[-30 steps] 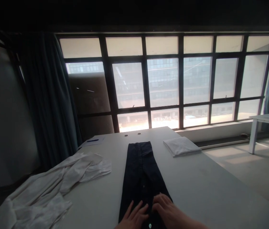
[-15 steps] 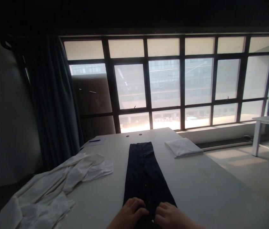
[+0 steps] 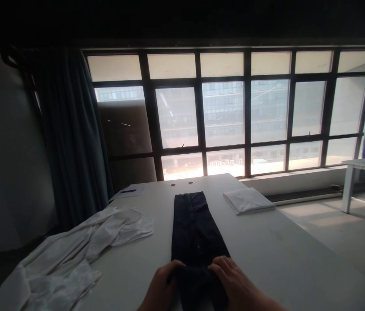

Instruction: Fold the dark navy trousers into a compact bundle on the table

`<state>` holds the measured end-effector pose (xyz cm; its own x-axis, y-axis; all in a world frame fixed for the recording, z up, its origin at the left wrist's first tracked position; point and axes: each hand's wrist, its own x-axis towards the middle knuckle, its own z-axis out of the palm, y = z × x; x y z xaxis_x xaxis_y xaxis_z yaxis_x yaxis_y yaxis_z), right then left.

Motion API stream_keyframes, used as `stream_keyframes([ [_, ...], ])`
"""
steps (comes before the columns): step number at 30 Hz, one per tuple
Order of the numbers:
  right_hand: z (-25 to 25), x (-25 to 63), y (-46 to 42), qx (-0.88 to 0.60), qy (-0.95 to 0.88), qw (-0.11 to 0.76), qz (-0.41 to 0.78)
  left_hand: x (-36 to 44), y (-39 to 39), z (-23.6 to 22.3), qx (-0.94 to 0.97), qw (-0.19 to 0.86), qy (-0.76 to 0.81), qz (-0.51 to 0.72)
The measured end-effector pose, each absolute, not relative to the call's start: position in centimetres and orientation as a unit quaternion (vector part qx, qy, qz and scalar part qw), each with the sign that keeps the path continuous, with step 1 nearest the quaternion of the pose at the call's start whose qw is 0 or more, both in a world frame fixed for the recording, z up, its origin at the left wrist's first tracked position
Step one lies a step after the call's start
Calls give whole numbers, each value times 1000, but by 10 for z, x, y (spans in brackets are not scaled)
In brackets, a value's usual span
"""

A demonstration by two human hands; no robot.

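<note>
A dark navy buttoned shirt [image 3: 195,229], folded into a long narrow strip, lies lengthwise in front of me. Its near end is raised and bent over between my hands. My left hand [image 3: 163,283] is closed on the left edge of that raised part, with its fingertips partly hidden. On the opposite edge, my right hand [image 3: 234,280] grips the cloth, thumb and fingers bent around it. Small buttons show along the middle of the strip.
Crumpled white garments [image 3: 81,250] spread over the left of the white table [image 3: 266,255]. A folded white cloth [image 3: 249,201] lies at the right edge. Paper with a pen [image 3: 128,191] is at the far left, and another table [image 3: 349,185] stands right.
Both hands have taken hold of the shirt's near end and lifted it, bending it over. The strip's near part has shifted slightly left and looks shorter.
</note>
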<state>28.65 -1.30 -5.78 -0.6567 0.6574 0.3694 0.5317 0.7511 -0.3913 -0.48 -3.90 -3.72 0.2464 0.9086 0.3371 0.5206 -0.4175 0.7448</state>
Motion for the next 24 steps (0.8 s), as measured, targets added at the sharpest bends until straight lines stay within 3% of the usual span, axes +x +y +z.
stream_keyframes([
  [3,-56,293,-9,-325,-904,255,111,-9,-33,-40,702,284,486,435],
  [11,-64,317,15,-431,-748,457,216,-16,-24,-49,651,250,506,508],
  [20,-35,339,-15,-326,-826,439,136,-23,-59,-16,678,218,503,490],
  [24,-11,338,-29,-367,-778,491,135,-15,-76,10,617,257,523,529],
])
